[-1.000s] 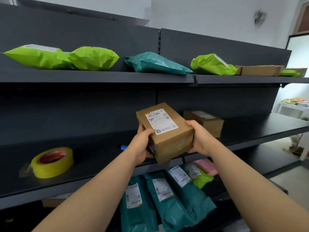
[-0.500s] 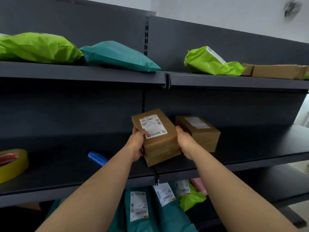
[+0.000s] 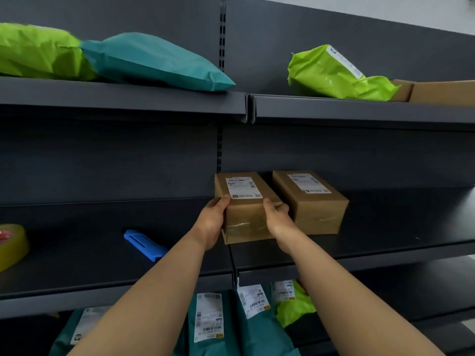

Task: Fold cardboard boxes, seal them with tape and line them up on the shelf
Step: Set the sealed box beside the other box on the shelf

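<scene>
**Dark shelving unit [image 3: 334,155] against a pale wall [image 3: 424,6]**

Grey metal back panels filled the view, joined at a slotted upright [image 3: 222,34]. An upper shelf [image 3: 123,98] and a middle shelf [image 3: 385,253] ran from left to right. The wall showed only at the far top right. Light glanced off the middle shelf's right end.

A second ago the box [image 3: 244,201] was held tilted in the air, out past the front edge of the middle shelf [image 3: 385,247]. It has now come down level and seems to rest on the shelf, just left of the second box [image 3: 313,204]. The left hand [image 3: 210,222] and right hand [image 3: 277,217] have reached forward with it and still grip its sides. The view has swung right, so the tape roll [image 3: 10,245] has slid to the picture's left border and a blue cutter [image 3: 144,244] has come into sight.
</scene>
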